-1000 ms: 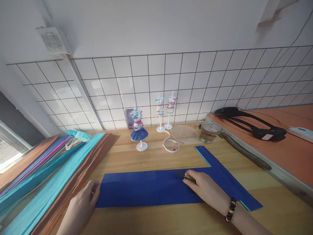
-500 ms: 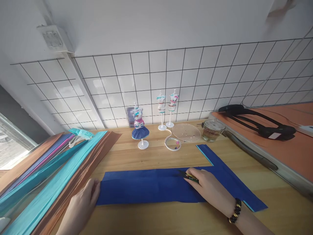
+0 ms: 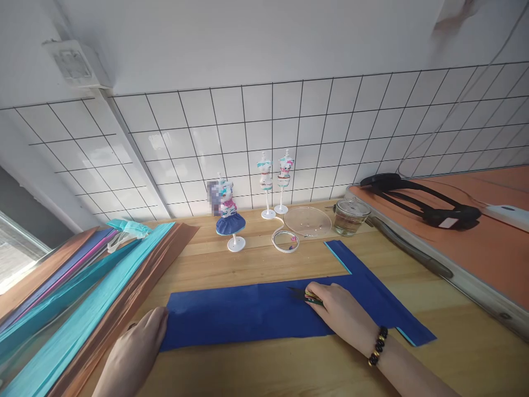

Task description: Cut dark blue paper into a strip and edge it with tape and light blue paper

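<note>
A long dark blue paper-like strip (image 3: pixel 231 317) lies flat across the table in front of me. My left hand (image 3: pixel 142 342) has its fingers closed at the strip's left end; its thumb side touches the edge. In my right hand (image 3: pixel 334 303) is a small pair of thread snips (image 3: pixel 312 298), with dark blades pointing left over the strip. That hand rests on the strip's right part. A second dark blue strip (image 3: pixel 386 292) with light blue edges lies slantwise at the right, meeting the first one's end beneath my right wrist.
Three small dress-form stands are at the back; one wears a blue skirt (image 3: pixel 230 224). Near them are a white tape roll (image 3: pixel 285 242), a clear round plate (image 3: pixel 308 221) and a lidded glass (image 3: pixel 351 215). Coloured crepe sheets (image 3: pixel 111 298) lie left; a black headset (image 3: pixel 446 212) rests right.
The folded upper-left edge of the blue strip now lies flatter. Both hands keep their places on it, and the view has shifted slightly to the right.
</note>
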{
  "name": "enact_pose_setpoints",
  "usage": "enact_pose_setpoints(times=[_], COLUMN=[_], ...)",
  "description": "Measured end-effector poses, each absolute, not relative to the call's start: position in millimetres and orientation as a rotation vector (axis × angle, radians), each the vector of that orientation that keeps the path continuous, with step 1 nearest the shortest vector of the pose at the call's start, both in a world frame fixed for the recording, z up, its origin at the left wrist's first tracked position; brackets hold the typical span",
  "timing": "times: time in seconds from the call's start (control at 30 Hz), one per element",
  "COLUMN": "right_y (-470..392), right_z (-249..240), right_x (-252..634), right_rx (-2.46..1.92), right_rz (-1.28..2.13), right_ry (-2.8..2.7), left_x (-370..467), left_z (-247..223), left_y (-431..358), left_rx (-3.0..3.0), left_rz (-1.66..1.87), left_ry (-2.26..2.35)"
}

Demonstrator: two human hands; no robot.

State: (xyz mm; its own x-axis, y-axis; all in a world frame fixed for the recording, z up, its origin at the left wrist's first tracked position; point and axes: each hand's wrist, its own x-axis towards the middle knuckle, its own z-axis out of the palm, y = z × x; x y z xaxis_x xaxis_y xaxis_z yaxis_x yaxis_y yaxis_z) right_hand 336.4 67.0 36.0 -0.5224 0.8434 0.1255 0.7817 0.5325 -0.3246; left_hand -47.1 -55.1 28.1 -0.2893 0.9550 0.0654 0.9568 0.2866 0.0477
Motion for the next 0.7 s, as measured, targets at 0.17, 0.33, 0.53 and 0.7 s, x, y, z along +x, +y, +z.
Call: enact_pose_setpoints(times=[0.17,0.33,0.53,0.7], right_y=[67.9,66.0,66.4,62.1], right_z=[36.5,38.0,36.7,38.9], right_x=[336.1,336.2,337.3,333.9], right_rx=[-1.346,-1.337,-1.351,-1.295], right_rz=[0.335,0.345,0.358,0.380], right_ry=[-2.516,-2.530,-2.525,-2.511], left_x=[-36.5,24.5,75.8,75.2], left_z=[37.5,54.0,41.8,35.8], left_y=[-43.1,-25.8,-26.3,-28.5], left_rx=[-1.925,-2.372,-2.856,-2.879], left_rz=[-0.193,-0.267,-0.043,-0.061], left_ry=[-1.995,-1.521,-1.479,-1.553])
